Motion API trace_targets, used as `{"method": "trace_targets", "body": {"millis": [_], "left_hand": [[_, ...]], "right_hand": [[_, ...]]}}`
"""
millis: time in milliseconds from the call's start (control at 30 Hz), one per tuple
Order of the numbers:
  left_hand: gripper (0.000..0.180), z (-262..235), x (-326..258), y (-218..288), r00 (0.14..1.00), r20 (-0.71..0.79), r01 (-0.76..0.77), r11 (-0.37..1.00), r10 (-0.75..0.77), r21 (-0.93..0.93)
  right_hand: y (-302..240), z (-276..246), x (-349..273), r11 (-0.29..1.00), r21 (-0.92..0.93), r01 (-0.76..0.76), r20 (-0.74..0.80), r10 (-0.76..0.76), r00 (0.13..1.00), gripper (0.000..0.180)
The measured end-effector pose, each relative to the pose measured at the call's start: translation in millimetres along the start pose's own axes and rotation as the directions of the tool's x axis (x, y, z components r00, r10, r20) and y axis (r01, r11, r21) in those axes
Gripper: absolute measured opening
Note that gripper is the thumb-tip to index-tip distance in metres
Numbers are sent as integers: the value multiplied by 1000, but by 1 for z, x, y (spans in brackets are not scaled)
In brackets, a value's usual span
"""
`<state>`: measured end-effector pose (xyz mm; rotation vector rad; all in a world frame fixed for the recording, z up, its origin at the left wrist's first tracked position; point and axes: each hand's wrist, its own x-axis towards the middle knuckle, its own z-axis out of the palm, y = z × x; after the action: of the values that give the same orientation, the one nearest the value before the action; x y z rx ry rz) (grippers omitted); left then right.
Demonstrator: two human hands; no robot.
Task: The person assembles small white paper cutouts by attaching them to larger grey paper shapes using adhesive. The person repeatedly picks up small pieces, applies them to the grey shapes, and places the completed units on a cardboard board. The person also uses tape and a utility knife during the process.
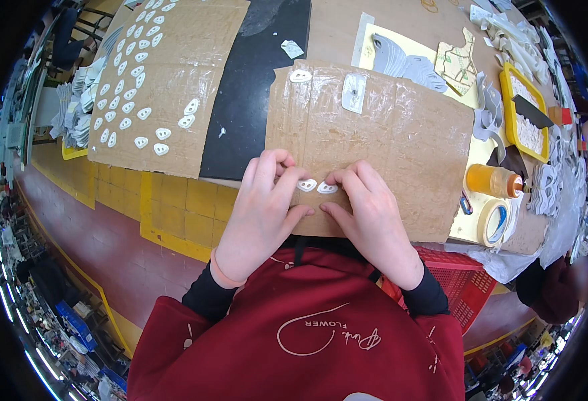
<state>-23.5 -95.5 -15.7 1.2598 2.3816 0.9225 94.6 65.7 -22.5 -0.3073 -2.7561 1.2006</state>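
Two small white rounded pieces with holes lie close together near the front edge of a brown cardboard sheet (401, 154). The curled fingertips of my left hand (257, 207) are on the left white piece (307, 185). On the right white piece (327, 189) rest the bent fingers of my right hand (373, 210). Both thumbs point inward, lower than the pieces. A similar single piece (301, 76) sits at the sheet's far left corner, and a pale rectangular patch (354, 92) with a small dark mark lies to its right.
Many such pieces are spread over another cardboard sheet (174, 80) at left, past a black board (247, 87). At right stand a yellow tray (509, 110), an orange-filled bottle (488, 180) and a tape roll (492, 222). Grey cut shapes (407, 63) lie behind. A red crate (464, 284) is below the table.
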Motion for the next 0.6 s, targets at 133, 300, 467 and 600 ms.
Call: {"method": "trace_targets", "body": {"millis": [133,300,467,600], "left_hand": [[47,0,-1,0,1000,-10,6,1000,-7,-17],[38,4,0,2,999,-35,7,1000,-7,13],[32,6,2,6,999,-42,10,999,-8,33],[31,6,3,6,999,-34,26,999,-26,26]], "right_hand": [[0,1,-1,1000,6,-2,-7,2,1000,39],[0,3,-1,1000,-1,16,-28,-16,999,35],[0,4,-1,1000,0,7,-37,-7,999,34],[0,7,-1,1000,-6,19,-64,-20,998,33]]}}
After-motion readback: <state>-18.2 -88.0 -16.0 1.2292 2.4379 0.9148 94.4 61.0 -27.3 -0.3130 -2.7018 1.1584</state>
